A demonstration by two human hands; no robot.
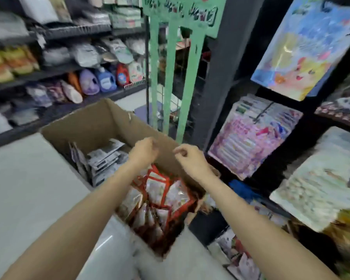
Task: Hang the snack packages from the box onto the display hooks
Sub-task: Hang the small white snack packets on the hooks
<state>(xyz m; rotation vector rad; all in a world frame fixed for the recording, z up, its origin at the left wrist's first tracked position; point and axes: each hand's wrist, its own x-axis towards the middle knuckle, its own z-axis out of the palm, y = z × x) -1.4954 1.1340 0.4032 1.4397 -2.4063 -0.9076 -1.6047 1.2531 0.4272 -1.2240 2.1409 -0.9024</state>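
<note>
An open cardboard box (pixel 95 122) stands on the floor in front of me. Several red-edged snack packages (pixel 164 195) lie in its near half, and a stack of grey-white packages (pixel 103 158) fills its far left corner. My left hand (pixel 143 151) and my right hand (pixel 190 158) hover side by side above the box, fingers loosely curled, holding nothing that I can see. To the right, pink packages (pixel 249 142) hang on a display hook (pixel 265 112) on a dark rack. The frame is blurred by motion.
A green slotted display stand (pixel 182 63) rises behind the box beside a dark pillar (pixel 220 73). Shelves with detergent bottles (pixel 105 79) and bags line the left wall. More hanging packages (pixel 321 188) crowd the right. Light tiled floor (pixel 28 188) lies to the left.
</note>
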